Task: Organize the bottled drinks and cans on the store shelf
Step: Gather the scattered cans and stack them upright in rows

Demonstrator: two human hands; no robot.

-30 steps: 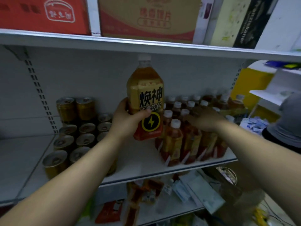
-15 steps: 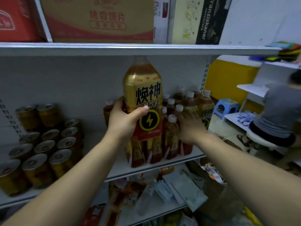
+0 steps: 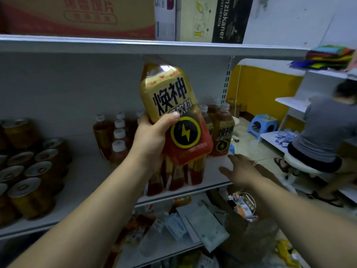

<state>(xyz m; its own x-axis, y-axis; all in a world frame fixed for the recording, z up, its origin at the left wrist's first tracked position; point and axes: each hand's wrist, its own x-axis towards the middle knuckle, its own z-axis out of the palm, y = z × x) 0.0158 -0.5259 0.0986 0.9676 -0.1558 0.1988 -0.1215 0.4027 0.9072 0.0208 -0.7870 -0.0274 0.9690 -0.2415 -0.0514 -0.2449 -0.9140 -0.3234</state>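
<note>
My left hand (image 3: 149,141) grips a large amber drink bottle (image 3: 173,111) with a gold and red label and a lightning-bolt badge, held up tilted in front of the middle shelf (image 3: 87,182). Its cap is hidden against the shelf above. Behind and below it stand several smaller white-capped bottles (image 3: 118,140) of the same drink, with one larger bottle (image 3: 223,132) at the shelf's right end. Gold cans (image 3: 32,171) are stacked at the left. My right hand (image 3: 241,171) hovers with fingers spread over the shelf's bare right corner, holding nothing.
Cardboard cartons (image 3: 81,16) fill the top shelf. The lower shelf (image 3: 173,229) holds flat packets and a bag. To the right a person in a grey shirt (image 3: 324,132) sits on a white stool by another shelf, near a blue stool (image 3: 262,125).
My view has swung right. My right hand left the small bottles and moved down-right to the shelf's bare corner. The big bottle has tilted and risen slightly in my left hand.
</note>
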